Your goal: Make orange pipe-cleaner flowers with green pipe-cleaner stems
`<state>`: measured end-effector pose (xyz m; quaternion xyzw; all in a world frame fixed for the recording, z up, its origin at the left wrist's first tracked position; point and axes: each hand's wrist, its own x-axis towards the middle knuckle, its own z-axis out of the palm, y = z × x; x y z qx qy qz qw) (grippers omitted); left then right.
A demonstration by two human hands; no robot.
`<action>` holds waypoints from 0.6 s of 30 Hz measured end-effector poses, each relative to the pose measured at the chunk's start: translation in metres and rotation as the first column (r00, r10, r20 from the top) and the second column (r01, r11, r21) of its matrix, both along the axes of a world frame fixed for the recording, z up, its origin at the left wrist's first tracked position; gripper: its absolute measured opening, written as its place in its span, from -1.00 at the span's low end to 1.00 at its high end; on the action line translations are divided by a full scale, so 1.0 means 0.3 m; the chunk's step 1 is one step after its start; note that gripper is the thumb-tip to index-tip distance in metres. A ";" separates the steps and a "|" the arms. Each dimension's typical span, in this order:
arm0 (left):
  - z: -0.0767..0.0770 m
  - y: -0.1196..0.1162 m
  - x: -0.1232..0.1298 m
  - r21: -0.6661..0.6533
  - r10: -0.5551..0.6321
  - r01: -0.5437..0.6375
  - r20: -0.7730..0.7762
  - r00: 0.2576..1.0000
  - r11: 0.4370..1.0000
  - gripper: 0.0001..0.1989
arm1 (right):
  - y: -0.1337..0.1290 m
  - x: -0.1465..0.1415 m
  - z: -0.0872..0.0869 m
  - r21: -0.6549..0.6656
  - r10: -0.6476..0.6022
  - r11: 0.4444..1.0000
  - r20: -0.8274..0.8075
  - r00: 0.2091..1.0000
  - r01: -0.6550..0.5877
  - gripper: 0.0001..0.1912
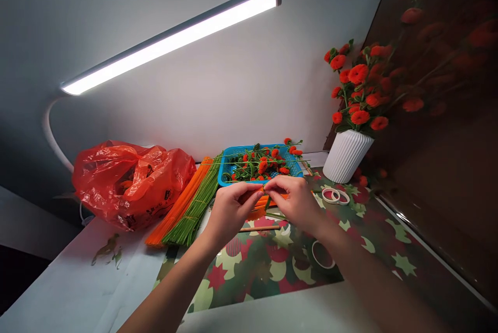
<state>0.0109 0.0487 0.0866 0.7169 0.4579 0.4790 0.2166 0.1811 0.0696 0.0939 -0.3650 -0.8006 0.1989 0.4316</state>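
Observation:
My left hand point(235, 204) and my right hand point(295, 202) meet over the middle of the table. Thumb and forefinger of each are pinched together on a small orange and green pipe cleaner piece point(264, 188). A green stem hangs below the fingertips; the fingers partly hide the piece. Just under the hands lie orange pipe cleaners point(257, 214) and a thin wooden stick point(260, 229). Behind them, a blue basket point(221, 173) holds several orange pipe cleaner flowers point(263, 166) with green stems.
Bundles of orange point(181, 203) and green pipe cleaners point(197, 207) lie left, beside a red plastic bag point(132, 182). At right are tape rolls point(330, 196), a dark roll point(322, 255) and a white vase point(347, 156) of orange flowers. A lit lamp point(175, 37) hangs overhead.

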 end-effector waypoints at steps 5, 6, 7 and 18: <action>0.000 0.004 -0.008 -0.033 -0.051 0.050 -0.017 0.999 0.998 -0.84 | 0.002 0.007 -0.012 0.084 0.048 0.995 0.089 0.995 -0.055 -0.79; -0.002 0.006 -0.009 -0.048 -0.055 0.054 -0.012 0.998 0.997 -0.83 | 0.001 0.005 -0.013 0.092 0.055 0.994 0.096 0.994 -0.063 -0.79; -0.005 0.008 -0.009 -0.061 -0.055 0.055 -0.004 0.998 0.997 -0.83 | -0.001 0.002 -0.014 0.095 0.057 0.993 0.091 0.994 -0.066 -0.80; -0.001 0.015 0.005 -0.216 -0.006 0.106 0.419 0.908 0.971 -0.54 | 0.040 -0.004 -0.020 -0.334 -0.249 0.937 -0.425 0.870 0.105 -0.85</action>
